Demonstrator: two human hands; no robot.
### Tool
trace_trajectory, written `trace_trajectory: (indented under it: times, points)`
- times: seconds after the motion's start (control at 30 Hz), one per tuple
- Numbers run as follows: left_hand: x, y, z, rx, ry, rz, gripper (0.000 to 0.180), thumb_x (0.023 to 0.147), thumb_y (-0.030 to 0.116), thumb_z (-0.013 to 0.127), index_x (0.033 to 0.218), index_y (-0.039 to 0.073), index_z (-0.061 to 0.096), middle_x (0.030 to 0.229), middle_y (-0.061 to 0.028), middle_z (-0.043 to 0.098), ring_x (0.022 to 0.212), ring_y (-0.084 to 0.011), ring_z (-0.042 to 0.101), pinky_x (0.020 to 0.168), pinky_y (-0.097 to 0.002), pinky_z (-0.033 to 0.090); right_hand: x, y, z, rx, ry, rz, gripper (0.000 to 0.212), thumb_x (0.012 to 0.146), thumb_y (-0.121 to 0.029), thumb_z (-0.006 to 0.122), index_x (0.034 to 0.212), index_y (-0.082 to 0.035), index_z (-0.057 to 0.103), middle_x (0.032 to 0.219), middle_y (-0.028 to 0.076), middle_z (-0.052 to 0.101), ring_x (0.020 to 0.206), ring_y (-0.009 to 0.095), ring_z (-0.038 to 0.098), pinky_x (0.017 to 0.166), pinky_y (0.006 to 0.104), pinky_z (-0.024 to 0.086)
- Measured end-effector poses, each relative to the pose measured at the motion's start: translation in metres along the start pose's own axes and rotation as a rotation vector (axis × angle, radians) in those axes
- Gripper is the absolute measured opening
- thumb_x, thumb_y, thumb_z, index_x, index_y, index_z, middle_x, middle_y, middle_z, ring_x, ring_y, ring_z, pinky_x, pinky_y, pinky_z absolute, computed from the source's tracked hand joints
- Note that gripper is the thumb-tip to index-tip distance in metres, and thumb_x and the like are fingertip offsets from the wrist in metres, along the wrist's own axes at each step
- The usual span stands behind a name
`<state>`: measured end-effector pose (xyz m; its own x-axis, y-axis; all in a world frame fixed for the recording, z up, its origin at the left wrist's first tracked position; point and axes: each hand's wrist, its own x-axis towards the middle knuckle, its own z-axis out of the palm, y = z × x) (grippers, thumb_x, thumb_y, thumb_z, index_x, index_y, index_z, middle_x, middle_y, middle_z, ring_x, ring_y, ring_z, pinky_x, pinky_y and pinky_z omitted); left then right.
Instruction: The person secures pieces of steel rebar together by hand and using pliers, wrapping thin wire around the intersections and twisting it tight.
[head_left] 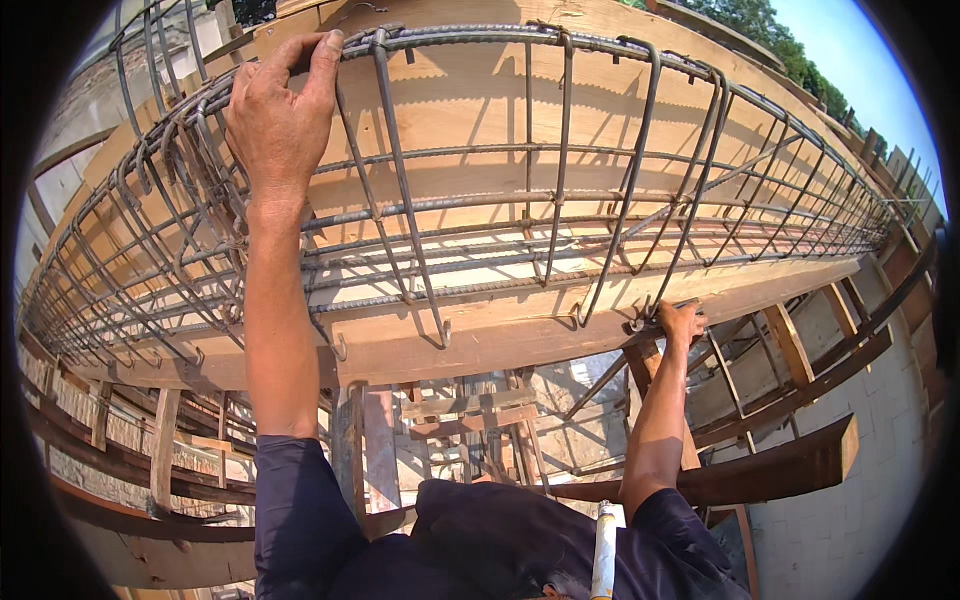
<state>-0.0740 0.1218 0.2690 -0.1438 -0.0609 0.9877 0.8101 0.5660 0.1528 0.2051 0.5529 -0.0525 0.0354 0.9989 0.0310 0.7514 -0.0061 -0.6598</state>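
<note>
A long cage of steel rebar point(470, 202) lies along a plywood form, with bent stirrups point(563, 140) tied across its bars. Up at the cage's top left, my left hand point(280, 115) is closed over the upper rebar, fingers hooked round its far side. Lower right, my right hand point(682, 322) is closed at the bottom end of a stirrup, beside the board's lower edge. Something dark and metallic shows at its fingertips; whether that is a tool or the stirrup's hooked end I cannot make out.
Behind the cage stands a tall plywood panel point(455, 110); a timber board point(480, 340) runs below it. Wooden props point(790, 345) and curved-looking beams point(770, 475) fill the space underneath, with a floor far below. Upright rebars point(155, 50) rise at the far left.
</note>
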Motion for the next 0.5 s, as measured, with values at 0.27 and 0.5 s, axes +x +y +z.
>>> trace_trajectory:
  times: [0.27,0.5]
  points:
    - [-0.002,-0.004,-0.012,0.012,0.02,0.058,0.026,0.095,0.044,0.068,0.098,0.021,0.079,0.076,-0.0008,0.07,0.08,-0.0207,0.061,0.066,-0.0375,0.051,-0.006,0.041,0.011,0.394,0.119,-0.041,0.094,0.074,-0.018,0.07,0.149,0.01,0.021,0.13,0.042,0.053,0.123,0.053,0.054,0.107,0.0484,0.043]
    - [0.0,0.006,-0.003,-0.018,0.113,0.05,0.018,0.092,0.034,0.073,0.09,0.016,0.077,0.076,0.0003,0.071,0.075,-0.0207,0.058,0.068,-0.0359,0.048,-0.051,0.001,-0.12,1.298,0.216,-0.372,0.069,0.089,0.002,0.041,0.157,-0.003,0.027,0.134,0.021,0.058,0.089,0.012,0.059,0.063,0.0201,0.048]
